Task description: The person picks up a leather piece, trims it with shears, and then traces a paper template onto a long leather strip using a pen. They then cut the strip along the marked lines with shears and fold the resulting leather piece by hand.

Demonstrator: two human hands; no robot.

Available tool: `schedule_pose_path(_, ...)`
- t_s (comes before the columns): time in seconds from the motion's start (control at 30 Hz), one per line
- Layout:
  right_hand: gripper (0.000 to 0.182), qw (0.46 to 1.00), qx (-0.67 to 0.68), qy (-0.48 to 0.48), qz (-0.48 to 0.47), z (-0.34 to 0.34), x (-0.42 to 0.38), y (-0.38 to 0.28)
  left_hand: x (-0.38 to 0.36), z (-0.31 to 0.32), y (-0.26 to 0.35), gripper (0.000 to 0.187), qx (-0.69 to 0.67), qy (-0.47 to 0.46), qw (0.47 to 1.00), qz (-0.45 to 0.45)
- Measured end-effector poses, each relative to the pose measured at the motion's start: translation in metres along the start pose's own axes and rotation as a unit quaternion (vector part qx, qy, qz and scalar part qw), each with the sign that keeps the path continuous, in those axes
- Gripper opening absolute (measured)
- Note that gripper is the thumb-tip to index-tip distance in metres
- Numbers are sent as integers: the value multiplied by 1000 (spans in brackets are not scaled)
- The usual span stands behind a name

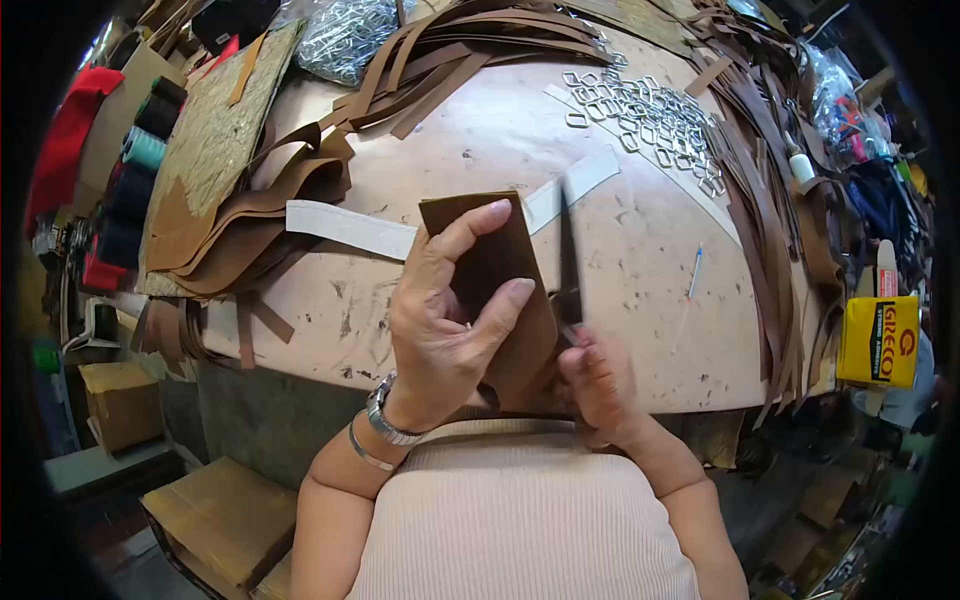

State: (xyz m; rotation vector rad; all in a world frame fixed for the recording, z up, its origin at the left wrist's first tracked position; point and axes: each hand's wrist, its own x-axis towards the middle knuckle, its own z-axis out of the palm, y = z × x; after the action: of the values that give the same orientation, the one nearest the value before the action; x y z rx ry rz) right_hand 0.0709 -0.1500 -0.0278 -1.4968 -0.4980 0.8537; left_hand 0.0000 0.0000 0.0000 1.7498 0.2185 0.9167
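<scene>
Mid-handling now: the left hand [435, 325] pinches a folded brown leather piece [527, 345] above the table's near edge, at the centre of the clock. The right hand [602, 388], blurred, clutches a dark-bladed tool [569, 245], likely scissors, pointing to twelve. The next move, I'd judge, calls for a steady fold and left fingertips clear of that blade.

Out on the scuffed table [640, 330], metal rings [650, 130] scatter at one o'clock, a pen [696, 268] lies at two; thread spools [130, 190] stand at ten, yellow tin [878, 342] at three.
</scene>
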Motion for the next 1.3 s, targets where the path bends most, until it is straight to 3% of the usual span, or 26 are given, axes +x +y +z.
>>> schedule_pose_path(0.07,13,984,123,85,99,-8,1,-2,1,-1,0,40,-72,16,997,-35)
schedule_pose_path(0.17,17,983,-22,155,95,-41,4,-18,0,-6,-4,43,-126,-31,985,-112)
schedule_pose_path(0.2,18,977,-133,156,57,-48,6,-23,2,-5,4,39,-172,-33,971,-160)
schedule_pose_path(0.27,21,925,-348,154,-24,-61,11,-31,3,4,5,33,-201,11,972,-120)
schedule_pose_path(0.3,21,902,-395,167,-39,-64,12,-30,5,8,5,31,-216,32,971,-95)
schedule_pose_path(0.33,22,877,-442,181,-53,-66,15,-26,6,9,12,27,-237,42,960,-140)
schedule_pose_path(0.47,22,821,-543,169,-45,-67,21,-22,4,-8,6,23,-164,-93,971,-147)
schedule_pose_path(0.57,22,766,-572,208,-204,-56,24,-27,6,-10,6,20,-164,-151,965,-139)
schedule_pose_path(0.63,23,934,-301,69,-178,-43,22,-53,6,-9,1,21,-139,-180,968,-107)
schedule_pose_path(0.67,24,976,-150,-5,-160,-36,22,-61,6,-7,1,22,-123,-189,970,-94)
schedule_pose_path(0.77,23,975,147,-166,-28,-18,31,-63,9,-4,9,21,-107,-191,971,-95)
schedule_pose_path(0.87,21,947,219,-226,-66,-13,36,-53,7,-8,13,13,-97,-170,979,-64)
schedule_pose_path(0.97,20,929,268,-245,-76,-4,34,-45,7,-8,16,31,-75,-161,983,-45)
schedule_pose_path(1.03,33,955,150,-225,-123,-7,32,-41,14,-8,20,30,-15,-184,983,-9)
schedule_pose_path(1.13,37,959,81,-187,-198,-2,29,-33,17,-5,33,26,39,-192,976,-91)
schedule_pose_path(1.2,39,959,23,-160,-234,-2,29,-30,18,-3,29,20,29,-198,977,-69)
schedule_pose_path(1.3,38,961,116,-156,-195,-6,29,-27,19,0,21,15,14,-203,978,-35)
